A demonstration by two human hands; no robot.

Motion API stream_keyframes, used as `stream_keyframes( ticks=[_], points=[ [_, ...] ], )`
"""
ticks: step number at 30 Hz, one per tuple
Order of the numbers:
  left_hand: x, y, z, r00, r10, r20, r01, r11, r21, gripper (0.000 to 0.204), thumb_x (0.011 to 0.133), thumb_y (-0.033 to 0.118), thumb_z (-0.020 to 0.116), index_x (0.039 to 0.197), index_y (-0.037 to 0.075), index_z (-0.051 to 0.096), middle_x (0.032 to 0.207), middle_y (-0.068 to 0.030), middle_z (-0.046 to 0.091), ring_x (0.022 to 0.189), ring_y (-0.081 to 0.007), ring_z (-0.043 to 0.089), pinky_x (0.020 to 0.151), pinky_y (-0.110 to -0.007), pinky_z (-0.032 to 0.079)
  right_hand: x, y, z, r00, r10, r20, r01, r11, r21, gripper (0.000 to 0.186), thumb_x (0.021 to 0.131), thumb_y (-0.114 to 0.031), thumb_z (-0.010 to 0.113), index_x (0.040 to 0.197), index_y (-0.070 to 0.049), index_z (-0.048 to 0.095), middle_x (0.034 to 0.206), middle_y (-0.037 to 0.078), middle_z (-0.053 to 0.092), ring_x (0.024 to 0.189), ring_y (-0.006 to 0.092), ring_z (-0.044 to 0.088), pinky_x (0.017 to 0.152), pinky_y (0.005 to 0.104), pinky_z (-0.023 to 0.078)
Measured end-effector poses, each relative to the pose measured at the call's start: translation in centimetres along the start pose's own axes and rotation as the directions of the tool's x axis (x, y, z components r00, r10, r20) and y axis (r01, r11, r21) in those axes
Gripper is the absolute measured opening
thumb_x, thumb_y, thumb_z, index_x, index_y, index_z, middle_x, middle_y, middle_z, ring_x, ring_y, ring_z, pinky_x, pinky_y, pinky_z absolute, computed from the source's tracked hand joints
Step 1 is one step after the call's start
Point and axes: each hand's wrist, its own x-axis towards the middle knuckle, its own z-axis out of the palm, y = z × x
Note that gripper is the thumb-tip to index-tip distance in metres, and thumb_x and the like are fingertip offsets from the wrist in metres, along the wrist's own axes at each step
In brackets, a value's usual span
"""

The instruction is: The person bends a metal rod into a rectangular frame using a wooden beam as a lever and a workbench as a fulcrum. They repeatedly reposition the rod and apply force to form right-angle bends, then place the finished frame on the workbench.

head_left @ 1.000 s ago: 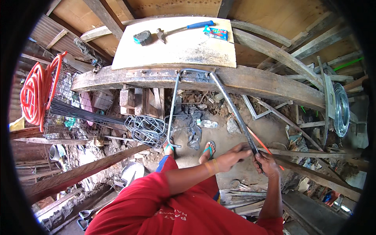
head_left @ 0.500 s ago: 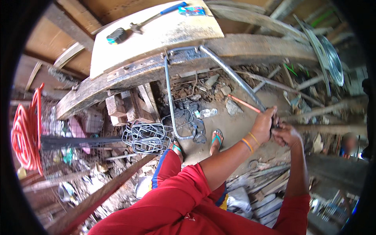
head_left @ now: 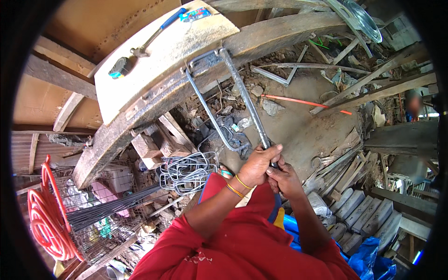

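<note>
Left hand [head_left: 257, 165], right hand [head_left: 285, 180] clasp grey metal pipe [head_left: 244, 95].
Closed grip wraps its end, beyond brown wooden beam's [head_left: 280, 31] near edge.

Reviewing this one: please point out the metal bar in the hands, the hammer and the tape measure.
Metal bar [head_left: 245, 97]: head view, midway along its straight length.
Hammer [head_left: 167, 23]: head view, on its blue handle.
Tape measure [head_left: 122, 66]: head view, on its dark case.
</note>
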Motion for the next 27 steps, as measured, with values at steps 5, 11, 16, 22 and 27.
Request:
stream_keyframes(
  ticks=[5,11,16,22,27],
  points=[
    [-1.3,0.9,-1.2,0.983,0.112,0.148,-0.16,0.915,0.37,0.034,0.098,0.021,0.068,0.119,-0.002,0.056,0.107,-0.0109,0.065,0.1,-0.0211,0.065,0.09,-0.037,0.054,0.6,-1.7,-3.0,0.986,0.102,0.13,-0.103,0.995,0.0,0.015,0.1,-0.024,0.064,0.095,-0.01,0.059,0.062,-0.001,0.053,0.048,0.0103,0.049,0.044,0.0276,0.039],
    [-7.4,8.6,-5.2,0.924,0.022,-0.382,0.076,0.968,0.241,0.045,0.101,0.032,0.059,0.135,0.002,0.054,0.12,-0.0108,0.067,0.109,-0.0255,0.065,0.098,-0.04,0.052,3.6,-2.7,-6.2,0.857,0.33,0.396,-0.327,0.942,-0.076,0.017,0.097,-0.021,0.065,0.09,-0.007,0.059,0.07,0.002,0.057,0.059,0.014,0.058,0.056,0.0326,0.05],
    [-3.9,16.7,-5.0,0.837,0.39,-0.384,-0.345,0.921,0.183,0.031,0.108,0.027,0.043,0.117,0.003,0.061,0.102,-0.01,0.069,0.09,-0.0236,0.066,0.082,-0.041,0.055,0.2,-10.9,-4.1,0.873,0.284,0.397,-0.236,0.957,-0.167,0.016,0.098,-0.019,0.064,0.102,-0.005,0.06,0.066,0.001,0.056,0.05,0.0123,0.054,0.047,0.0297,0.045],
    [-4.0,21.6,-0.7,0.855,0.348,-0.385,-0.381,0.924,-0.012,0.025,0.107,0.024,0.051,0.111,0.001,0.059,0.084,-0.0085,0.061,0.076,-0.0228,0.061,0.075,-0.038,0.055,-3.4,-23.8,-1.9,0.758,0.187,0.625,-0.541,0.716,0.441,0.023,0.096,-0.009,0.059,0.117,-0.002,0.055,0.066,0.004,0.054,0.048,0.0152,0.053,0.045,0.0299,0.042],
    [-9.0,23.5,3.0,0.835,0.499,-0.232,-0.518,0.855,-0.026,0.022,0.103,0.022,0.059,0.113,0.003,0.06,0.089,-0.011,0.065,0.081,-0.024,0.064,0.079,-0.043,0.057,-8.8,-27.5,0.8,0.83,0.195,0.522,-0.274,0.959,0.077,0.022,0.089,-0.009,0.065,0.108,-0.003,0.054,0.066,0.003,0.052,0.048,0.0154,0.052,0.047,0.0318,0.043]
  ],
)
